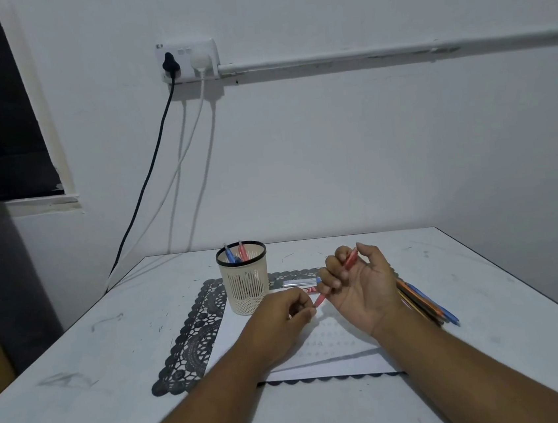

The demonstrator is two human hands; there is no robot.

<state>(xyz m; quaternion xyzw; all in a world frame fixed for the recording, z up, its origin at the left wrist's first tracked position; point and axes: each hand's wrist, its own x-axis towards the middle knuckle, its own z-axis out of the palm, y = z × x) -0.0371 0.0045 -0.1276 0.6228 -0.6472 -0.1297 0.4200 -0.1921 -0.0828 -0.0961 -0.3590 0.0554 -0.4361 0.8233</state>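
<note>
On the counter (82,387), the mesh cup (246,290) stands at the left of the lace mat (194,337) with a few pens in it. Just right of it the left hand (279,321) pinches the lower tip of the red pen (321,297) between thumb and fingers (303,308). The pen slants up over the paper (334,360) into the right hand (368,288), palm up, its fingers curled round the barrel. The step looks like work on the tip end, perhaps pulling or twisting it. It should go best if the right hand clamps the barrel firmly and the left turns or draws straight along the pen's axis, not sideways. Working low over the paper would catch any small part that drops short of the loose pens (432,305) at the far right.
</note>
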